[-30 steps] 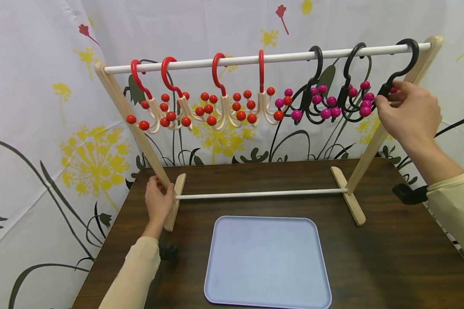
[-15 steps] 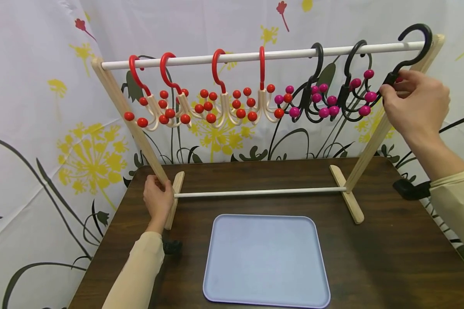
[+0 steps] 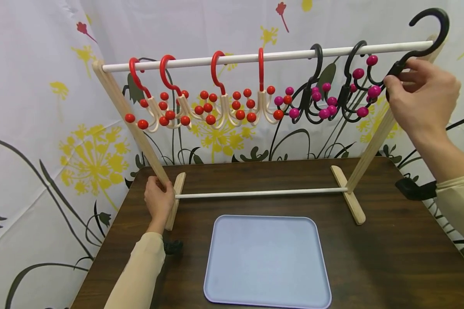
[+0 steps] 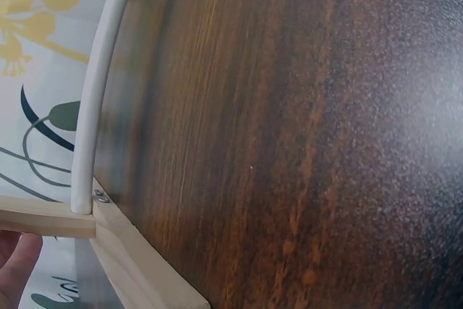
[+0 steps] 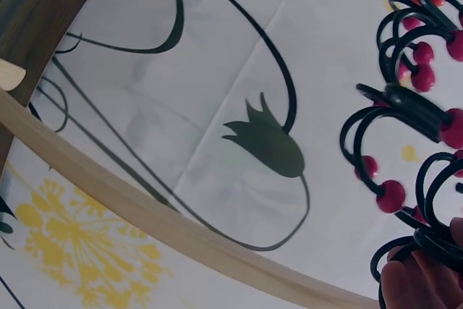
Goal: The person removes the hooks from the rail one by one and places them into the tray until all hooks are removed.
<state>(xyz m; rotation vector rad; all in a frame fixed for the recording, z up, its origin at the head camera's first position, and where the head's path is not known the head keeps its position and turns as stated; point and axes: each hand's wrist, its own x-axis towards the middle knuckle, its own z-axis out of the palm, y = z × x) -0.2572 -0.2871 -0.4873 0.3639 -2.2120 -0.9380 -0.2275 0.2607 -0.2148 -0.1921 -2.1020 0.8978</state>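
My right hand [image 3: 425, 98] grips the neck of a black multi-prong hanger [image 3: 444, 28] with magenta ball tips. Its hook rises above the white top rod [image 3: 239, 59] at the right end, the open tip clear of the rod. In the right wrist view, fingertips [image 5: 416, 284] curl at the black prongs. My left hand [image 3: 159, 199] holds the lower left post [image 3: 133, 131] of the wooden rack, thumb against it. Two more black hangers [image 3: 306, 96] hang on the rod, left of the raised one. Farther left hang several red-hooked, cream-pronged hangers [image 3: 224, 107] with red balls.
A pale blue tray [image 3: 267, 262] lies on the dark wooden table [image 3: 402, 240] before the rack. The rack's lower rod [image 3: 261, 193] joins two wooden feet [image 3: 349, 197]. A flower-printed cloth [image 3: 35, 107] hangs close behind.
My right hand has moved up and right with the black hanger, lifting its hook off the rod to above it. The left hand stays at the post.
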